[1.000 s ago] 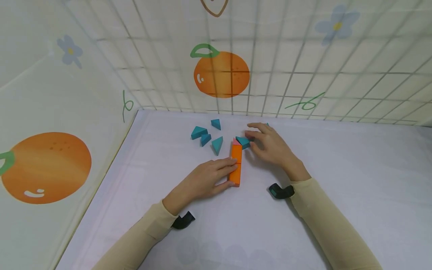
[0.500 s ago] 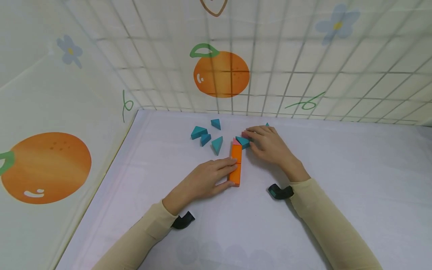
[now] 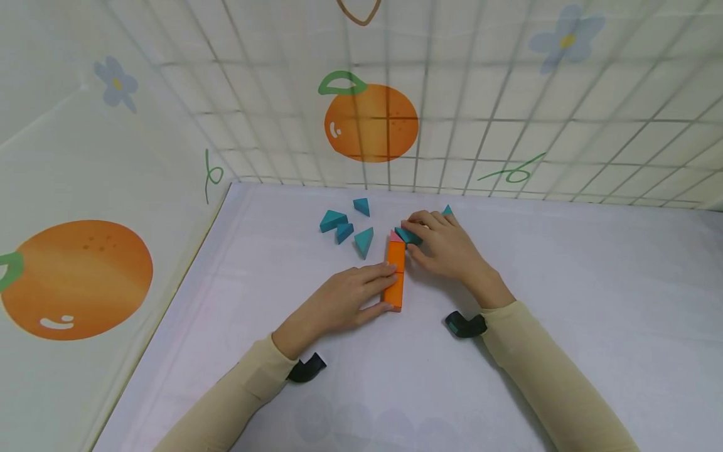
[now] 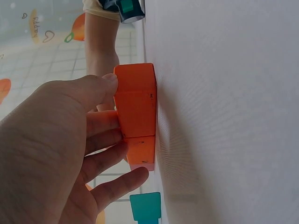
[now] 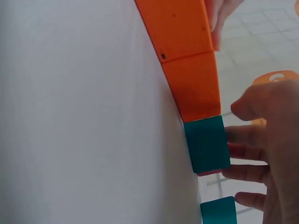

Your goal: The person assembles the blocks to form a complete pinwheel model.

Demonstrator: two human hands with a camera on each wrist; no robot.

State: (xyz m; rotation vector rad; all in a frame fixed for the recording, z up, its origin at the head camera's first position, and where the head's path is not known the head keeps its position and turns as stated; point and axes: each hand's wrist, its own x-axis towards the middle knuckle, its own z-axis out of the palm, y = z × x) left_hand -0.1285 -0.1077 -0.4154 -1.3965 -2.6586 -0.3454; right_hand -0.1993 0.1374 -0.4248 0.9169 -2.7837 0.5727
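Two orange blocks (image 3: 396,254) lie end to end on the white table, with a small pink triangular block (image 3: 394,236) at their far end. My left hand (image 3: 339,304) rests its fingertips and thumb along the orange blocks, fingers fairly straight. My right hand (image 3: 449,248) reaches over a teal triangular block (image 3: 407,235) beside the pink tip. In the right wrist view its fingers touch near the far side of that teal block (image 5: 208,144), its thumb slightly apart. Another pink piece (image 5: 209,173) shows partly behind the teal one, mostly hidden by it and the fingers.
Several loose teal triangular blocks (image 3: 364,242) lie to the left of the orange row. One more teal block (image 3: 448,210) peeks out behind my right hand. A patterned curtain with an orange fruit print (image 3: 371,122) hangs over a grid at the table's back.
My right hand has moved slightly left and nearer, over the teal block. The pink piece seen by its fingertips half a second ago is now hidden in the head view. My left hand stays put.
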